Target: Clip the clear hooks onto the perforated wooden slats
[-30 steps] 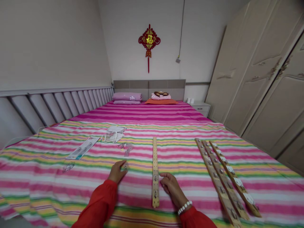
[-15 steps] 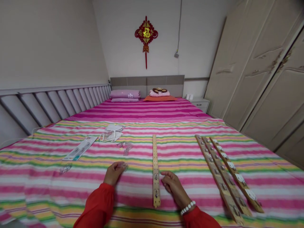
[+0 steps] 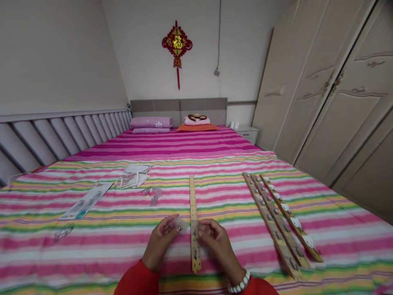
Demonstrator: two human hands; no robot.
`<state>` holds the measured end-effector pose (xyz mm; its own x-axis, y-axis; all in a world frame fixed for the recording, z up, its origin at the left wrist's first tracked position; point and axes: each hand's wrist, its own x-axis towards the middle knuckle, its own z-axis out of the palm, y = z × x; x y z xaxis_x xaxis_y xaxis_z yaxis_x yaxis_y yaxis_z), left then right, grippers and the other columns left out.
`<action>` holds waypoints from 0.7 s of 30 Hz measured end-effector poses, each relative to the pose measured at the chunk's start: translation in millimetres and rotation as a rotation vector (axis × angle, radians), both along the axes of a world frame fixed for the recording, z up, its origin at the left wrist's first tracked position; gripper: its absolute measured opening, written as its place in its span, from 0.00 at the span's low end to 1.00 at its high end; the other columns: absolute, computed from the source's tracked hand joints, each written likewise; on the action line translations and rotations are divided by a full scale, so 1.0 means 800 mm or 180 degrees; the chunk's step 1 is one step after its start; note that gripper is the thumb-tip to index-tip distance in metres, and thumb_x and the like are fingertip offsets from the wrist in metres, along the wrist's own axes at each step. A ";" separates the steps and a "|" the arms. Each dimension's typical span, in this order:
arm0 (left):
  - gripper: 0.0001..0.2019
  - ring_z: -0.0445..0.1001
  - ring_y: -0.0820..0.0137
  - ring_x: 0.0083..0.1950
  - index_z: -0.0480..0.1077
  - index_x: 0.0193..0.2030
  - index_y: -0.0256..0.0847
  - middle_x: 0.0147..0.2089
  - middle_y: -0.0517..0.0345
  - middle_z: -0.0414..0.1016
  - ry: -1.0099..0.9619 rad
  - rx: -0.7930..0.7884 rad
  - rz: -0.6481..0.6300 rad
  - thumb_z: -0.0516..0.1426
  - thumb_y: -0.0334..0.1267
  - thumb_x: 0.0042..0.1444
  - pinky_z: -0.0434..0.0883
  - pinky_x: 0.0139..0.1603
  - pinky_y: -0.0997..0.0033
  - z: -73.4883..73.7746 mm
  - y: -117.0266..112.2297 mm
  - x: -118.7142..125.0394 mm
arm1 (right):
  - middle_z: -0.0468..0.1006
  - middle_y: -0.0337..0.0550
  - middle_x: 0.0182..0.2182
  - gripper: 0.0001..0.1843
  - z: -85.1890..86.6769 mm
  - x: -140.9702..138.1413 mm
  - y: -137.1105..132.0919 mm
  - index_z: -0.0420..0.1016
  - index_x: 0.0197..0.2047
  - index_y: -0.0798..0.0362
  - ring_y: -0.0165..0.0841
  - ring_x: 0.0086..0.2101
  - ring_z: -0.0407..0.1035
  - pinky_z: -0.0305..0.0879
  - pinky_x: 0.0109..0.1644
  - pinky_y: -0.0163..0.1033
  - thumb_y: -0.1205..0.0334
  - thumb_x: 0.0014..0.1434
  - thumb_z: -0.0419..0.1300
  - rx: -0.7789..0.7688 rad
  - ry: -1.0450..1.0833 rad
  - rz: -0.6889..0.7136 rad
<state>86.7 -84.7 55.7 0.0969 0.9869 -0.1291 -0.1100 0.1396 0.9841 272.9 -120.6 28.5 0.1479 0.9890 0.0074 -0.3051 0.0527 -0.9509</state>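
A narrow light wooden strip [image 3: 193,200] with rows of small holes lies lengthwise in front of me on the striped bedspread. Small shiny metal pieces [image 3: 195,254] sit on its near half. Left of the strip, my left hand [image 3: 159,241] pinches a small clear plastic bag [image 3: 181,225] between thumb and fingers. My right hand [image 3: 217,241], with a white bead bracelet [image 3: 240,282] at the wrist, is closed at the strip's right edge. Its thumb and forefinger meet beside a metal piece; whatever they hold is too small to make out.
Three darker strips [image 3: 267,209] with metal and white pieces lie to the right. On the left are a long flat package [image 3: 89,200], white packets [image 3: 133,176], small clear bags [image 3: 153,194] and thin loops [image 3: 64,232]. A railing [image 3: 64,135] runs along the left side.
My left hand has moved right, towards the strip, and the clear bag now shows plainly in it. My right hand has closed its fingers at the strip's edge. The view has shifted slightly right.
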 end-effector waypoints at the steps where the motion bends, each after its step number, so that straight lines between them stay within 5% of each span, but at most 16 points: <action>1: 0.34 0.75 0.60 0.47 0.74 0.47 0.37 0.42 0.49 0.79 -0.0064 -0.0029 -0.0060 0.69 0.49 0.30 0.71 0.49 0.65 0.000 -0.002 0.006 | 0.71 0.36 0.25 0.21 0.007 -0.002 -0.003 0.77 0.36 0.53 0.25 0.22 0.60 0.59 0.27 0.33 0.55 0.38 0.72 0.0037 -0.0088 -0.0014; 9: 0.31 0.75 0.62 0.44 0.75 0.47 0.39 0.42 0.50 0.79 -0.0437 -0.0188 -0.0396 0.69 0.48 0.34 0.71 0.45 0.66 -0.004 -0.023 0.038 | 0.69 0.34 0.18 0.21 0.029 -0.018 -0.011 0.76 0.30 0.53 0.26 0.20 0.60 0.58 0.23 0.32 0.48 0.37 0.72 0.0055 -0.0044 -0.0036; 16: 0.21 0.75 0.65 0.40 0.78 0.39 0.38 0.37 0.52 0.79 0.0139 0.0430 -0.0231 0.65 0.51 0.42 0.72 0.43 0.68 -0.003 -0.022 0.035 | 0.73 0.35 0.18 0.21 0.026 -0.023 -0.012 0.74 0.27 0.55 0.25 0.15 0.61 0.57 0.20 0.32 0.47 0.36 0.73 -0.0084 0.0247 0.0069; 21: 0.28 0.75 0.64 0.42 0.74 0.52 0.42 0.43 0.52 0.78 0.0022 0.0391 -0.0597 0.66 0.48 0.43 0.72 0.44 0.67 -0.005 -0.024 0.026 | 0.73 0.35 0.17 0.15 0.020 -0.018 -0.014 0.77 0.29 0.56 0.25 0.17 0.64 0.58 0.21 0.31 0.57 0.40 0.72 -0.0154 0.0757 0.0056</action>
<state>107.4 -103.6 51.6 0.2796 0.9600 -0.0103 -0.0865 0.0359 0.9956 258.2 -131.6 44.6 0.1224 0.9898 -0.0729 -0.5211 0.0016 -0.8535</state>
